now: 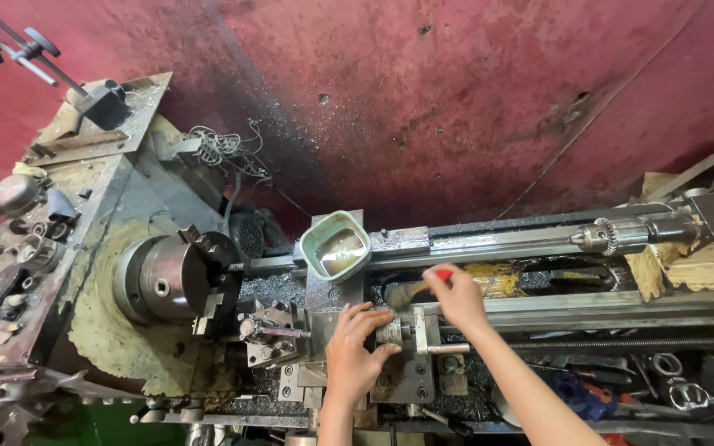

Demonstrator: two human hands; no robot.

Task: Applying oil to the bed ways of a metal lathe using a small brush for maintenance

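Observation:
I look down on a grimy metal lathe. My right hand (459,297) grips a paintbrush with a red handle (444,274); its dark bristles (400,293) point left over the carriage. My left hand (355,351) rests with fingers spread on the cross slide (402,376), touching a small ribbed metal part (389,332). To the left of that hand sits the tool post (270,332). Further left is the round steel chuck (177,279), with nothing clamped in it.
A green square tub of murky liquid (335,245) stands on the carriage behind my hands. A drill chuck on the tailstock (601,237) points left along the bed. Loose tools (671,388) lie at lower right. A stained red wall (423,91) rises behind.

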